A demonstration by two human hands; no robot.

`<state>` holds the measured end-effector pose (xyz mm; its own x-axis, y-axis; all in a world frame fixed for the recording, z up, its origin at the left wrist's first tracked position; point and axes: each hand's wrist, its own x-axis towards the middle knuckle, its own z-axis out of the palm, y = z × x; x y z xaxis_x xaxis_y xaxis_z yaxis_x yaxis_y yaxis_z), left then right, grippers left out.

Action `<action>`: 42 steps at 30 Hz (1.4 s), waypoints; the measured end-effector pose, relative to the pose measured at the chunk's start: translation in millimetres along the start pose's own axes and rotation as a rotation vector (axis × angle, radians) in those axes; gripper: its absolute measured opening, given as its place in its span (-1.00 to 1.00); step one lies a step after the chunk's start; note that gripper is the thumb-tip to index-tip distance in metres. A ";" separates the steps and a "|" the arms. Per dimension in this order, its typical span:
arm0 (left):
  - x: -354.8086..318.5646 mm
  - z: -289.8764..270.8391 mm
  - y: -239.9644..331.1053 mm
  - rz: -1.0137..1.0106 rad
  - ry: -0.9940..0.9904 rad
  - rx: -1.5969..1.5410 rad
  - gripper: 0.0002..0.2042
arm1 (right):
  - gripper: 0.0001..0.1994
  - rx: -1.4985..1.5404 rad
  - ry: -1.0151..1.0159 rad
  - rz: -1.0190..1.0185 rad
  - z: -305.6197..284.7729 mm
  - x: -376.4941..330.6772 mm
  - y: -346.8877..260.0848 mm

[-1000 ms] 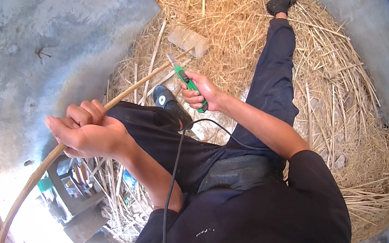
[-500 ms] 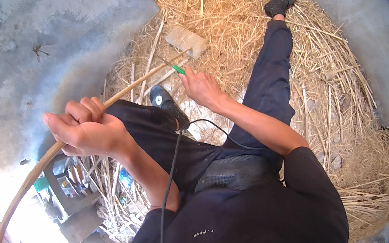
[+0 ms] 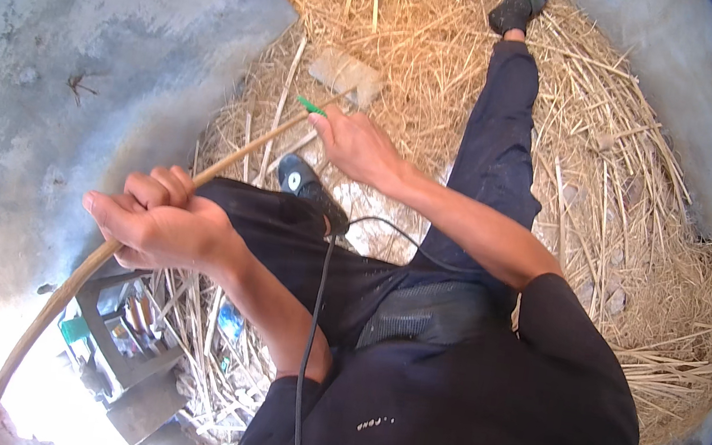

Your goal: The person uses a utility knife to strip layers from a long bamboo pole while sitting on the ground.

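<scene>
My left hand (image 3: 165, 221) is wrapped around a long, pale brown wooden stick (image 3: 243, 150). The stick runs from the lower left, where it curves down out of view, up to a thin tip near the upper middle. My right hand (image 3: 356, 145) grips a green-handled knife (image 3: 309, 106) beside the stick's far part. Only the green handle shows clearly; the blade cannot be made out now, and whether it touches the stick is unclear.
Straw and dry stalks (image 3: 415, 58) cover the floor around my legs. A flat block (image 3: 341, 70) lies past the stick's tip. Grey walls (image 3: 47, 88) rise on both sides. A dark stool-like frame (image 3: 131, 364) holding small items stands lower left. A black cable (image 3: 318, 308) crosses my lap.
My right hand has moved slightly left and up with the knife, whose handle has turned. My left hand stays closed around the stick in nearly the same place.
</scene>
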<state>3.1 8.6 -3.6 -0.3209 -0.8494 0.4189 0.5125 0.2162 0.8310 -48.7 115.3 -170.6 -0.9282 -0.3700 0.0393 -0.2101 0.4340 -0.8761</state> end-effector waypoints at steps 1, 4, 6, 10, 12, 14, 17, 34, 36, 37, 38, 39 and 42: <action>2.5 2.2 -1.0 0.001 0.000 -0.011 -0.49 | -0.64 0.035 0.055 -0.050 -9.7 1.9 -14.0; 1.8 5.6 -2.7 0.012 0.010 -0.009 -0.49 | -0.68 0.019 0.231 -0.381 -4.3 -0.3 -5.3; -0.3 8.3 -2.8 0.006 -0.003 -0.028 -0.50 | -0.65 -0.078 0.128 -0.230 10.2 -0.9 38.4; -7.3 6.2 -1.7 0.018 -0.042 -0.080 -0.52 | -0.57 -0.328 0.046 -0.071 26.6 13.8 102.1; -7.5 3.5 -2.5 0.015 -0.053 -0.079 -0.51 | -0.57 -0.233 -0.001 -0.034 26.4 1.2 81.9; -5.1 3.7 -3.6 0.022 -0.034 -0.067 -0.50 | -0.59 -0.049 -0.142 0.187 -2.3 14.6 15.3; -2.7 2.2 -5.2 0.014 -0.011 -0.033 -0.49 | -0.60 0.024 0.094 -0.210 -5.0 -0.4 1.7; 22.5 16.3 -7.8 0.003 -0.074 -0.079 -0.53 | -0.70 1.600 -0.531 0.749 21.5 36.5 124.7; 27.5 24.0 -9.9 -0.015 -0.085 -0.072 -0.53 | -0.72 1.570 -0.494 0.724 18.0 37.1 126.1; 29.8 27.6 -10.7 -0.022 -0.092 -0.067 -0.53 | -0.72 1.557 -0.476 0.710 16.5 38.8 123.2; 30.4 31.2 -10.7 -0.022 -0.097 -0.057 -0.53 | -0.76 1.376 -0.399 0.657 16.6 36.4 120.0; 31.2 33.0 -10.5 -0.005 -0.099 -0.052 -0.53 | -0.76 1.209 -0.295 0.559 13.9 36.5 106.8; 28.5 33.4 -11.1 0.021 -0.097 -0.032 -0.54 | -0.69 0.227 0.256 -0.046 22.2 39.3 78.8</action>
<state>-38.2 -1.9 11.3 -0.3848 -0.7938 0.4709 0.5442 0.2169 0.8104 -94.9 116.6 -248.7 -0.9725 -0.1539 0.1750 -0.2061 0.2170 -0.9542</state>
